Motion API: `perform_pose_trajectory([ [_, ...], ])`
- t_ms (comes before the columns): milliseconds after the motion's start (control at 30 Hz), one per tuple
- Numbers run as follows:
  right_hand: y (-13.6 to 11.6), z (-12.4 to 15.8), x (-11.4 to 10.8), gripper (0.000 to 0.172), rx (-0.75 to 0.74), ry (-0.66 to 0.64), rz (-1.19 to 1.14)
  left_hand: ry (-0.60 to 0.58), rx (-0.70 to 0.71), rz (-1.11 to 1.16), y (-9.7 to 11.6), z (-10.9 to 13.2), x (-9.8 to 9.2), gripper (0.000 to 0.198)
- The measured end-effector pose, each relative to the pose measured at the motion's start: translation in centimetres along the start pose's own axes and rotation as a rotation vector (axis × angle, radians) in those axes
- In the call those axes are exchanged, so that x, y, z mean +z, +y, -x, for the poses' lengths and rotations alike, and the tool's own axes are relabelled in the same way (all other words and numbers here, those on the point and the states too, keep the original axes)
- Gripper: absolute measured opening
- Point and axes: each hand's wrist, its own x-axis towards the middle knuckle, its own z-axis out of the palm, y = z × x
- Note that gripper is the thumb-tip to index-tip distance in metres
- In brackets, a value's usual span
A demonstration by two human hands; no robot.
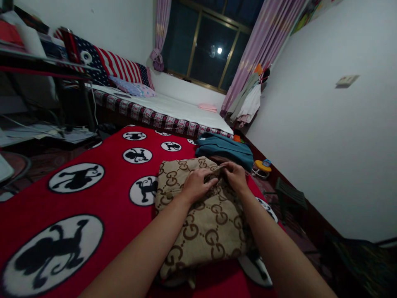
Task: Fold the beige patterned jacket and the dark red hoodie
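Note:
A folded tan cloth garment [211, 231] with a brown interlocking-letter pattern lies on a red blanket [114, 219] printed with black figures in white ovals. My left hand [200, 184] rests near the garment's upper middle, its thumb and fingers closed on an edge of the fabric. Just right of it, my right hand [235, 176] pinches the same raised edge, which looks like a collar or opening. Beyond my hands is a folded teal cloth item [225, 150]; its kind is unclear.
A second bed [173, 108] stands under the window, with a pillow [133, 87] and a pink folded cloth [207, 107] on it. A desk [46, 62] is at left. Along the right wall are a yellow stool [263, 166] and a dark green stool [290, 192].

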Motion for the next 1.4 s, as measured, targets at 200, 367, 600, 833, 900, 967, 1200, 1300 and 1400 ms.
perform_pose_trajectory([
  [200,-0.2,-2.5,0.1,0.029,0.213,-0.142,0.195,0.136,-0.248,0.161,-1.4,-0.7,0.8,0.016],
  [367,-5.0,-0.9,1.4,0.027,-0.004,0.073,0.352,0.285,-0.378,0.298,-1.9,-1.0,1.0,0.037],
  [600,-6.5,6.9,5.1,0.056,-0.163,-0.077,0.454,0.468,-0.641,1.036,-2.7,-1.7,-0.2,0.044],
  [833,-4.2,8.0,6.8,0.056,0.008,-0.090,0.576,0.481,-0.369,0.667,-1.9,-1.1,-0.8,0.025],
  [900,-4.3,8.0,6.8,0.056,0.006,-0.070,0.570,0.379,-0.219,0.331,-1.0,-0.9,-1.6,0.026],
  [967,-4.4,8.2,6.7,0.055,0.006,-0.038,0.555,0.259,-0.128,0.071,-0.3,-0.8,-2.8,0.028],
  [1200,-4.0,8.8,6.6,0.046,-0.030,0.097,0.427,0.144,-0.208,-0.267,-2.6,1.0,-5.5,0.044],
  [1300,-3.9,8.9,6.5,0.042,-0.058,0.128,0.388,0.011,-0.199,-0.266,-5.0,2.1,-4.7,0.041],
  [1400,-3.8,8.9,6.5,0.038,-0.080,0.151,0.360,-0.126,-0.208,-0.290,-6.4,2.6,-4.9,0.044],
])
